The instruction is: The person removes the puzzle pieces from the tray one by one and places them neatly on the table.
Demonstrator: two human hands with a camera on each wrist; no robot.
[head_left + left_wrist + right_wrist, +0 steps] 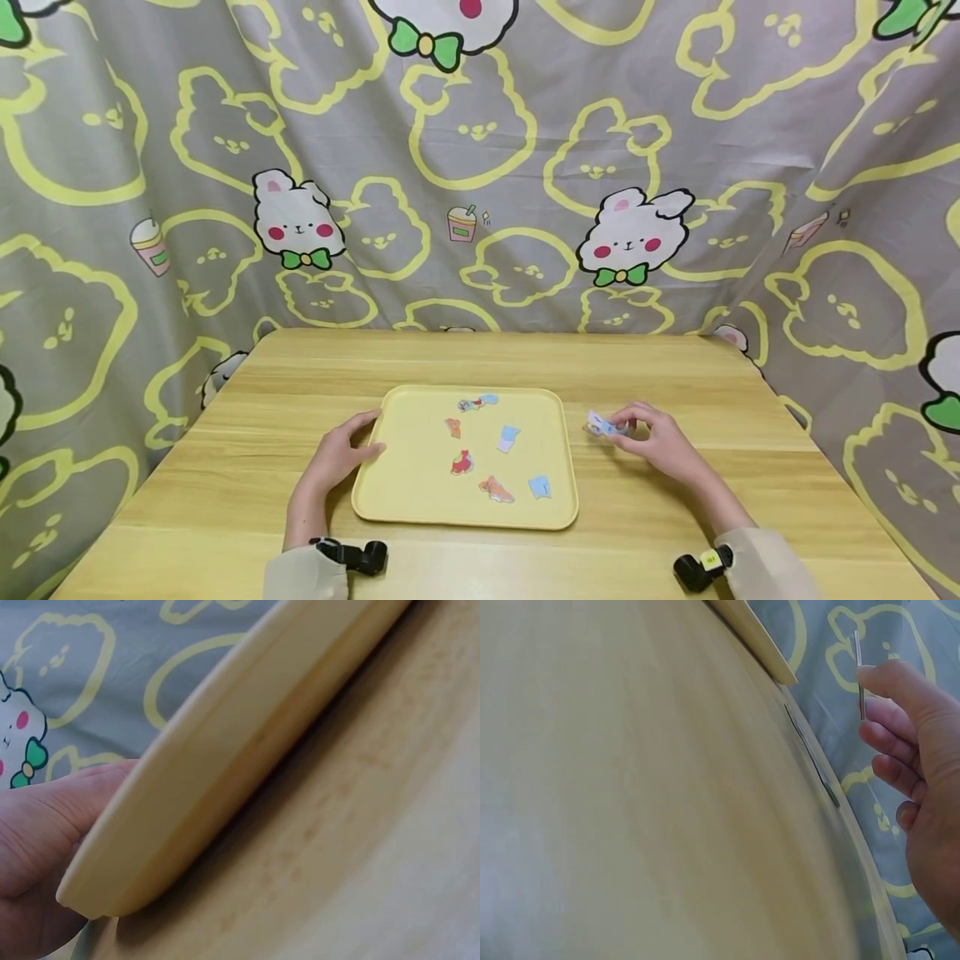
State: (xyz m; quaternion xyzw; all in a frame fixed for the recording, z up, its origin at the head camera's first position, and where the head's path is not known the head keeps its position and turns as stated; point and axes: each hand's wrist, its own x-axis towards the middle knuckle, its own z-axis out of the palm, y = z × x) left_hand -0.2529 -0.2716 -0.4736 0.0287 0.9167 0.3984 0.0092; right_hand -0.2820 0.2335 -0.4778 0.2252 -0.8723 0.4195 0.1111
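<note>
A yellow tray (420, 500) lies on the wooden table with several flat printed cutout pieces spread on it, among them a red one (462, 463), an orange one (496, 489) and a pale blue one (539, 487). At the tray's left edge, my left hand (333, 454) holds the rim with thumb and fingers. Right of the tray, my right hand (656, 437) pinches a thin, light-coloured cutout piece (858, 654) between thumb and fingers. Beneath that hand, another flat piece (810, 754) lies on the table.
The wooden table (480, 358) reaches back to a grey curtain (480, 283) with cartoon prints, which also hangs along both sides. Further pieces lie near the tray's far edge, including a blue-and-red one (474, 404), and a blue-and-white one (507, 438) sits near its middle.
</note>
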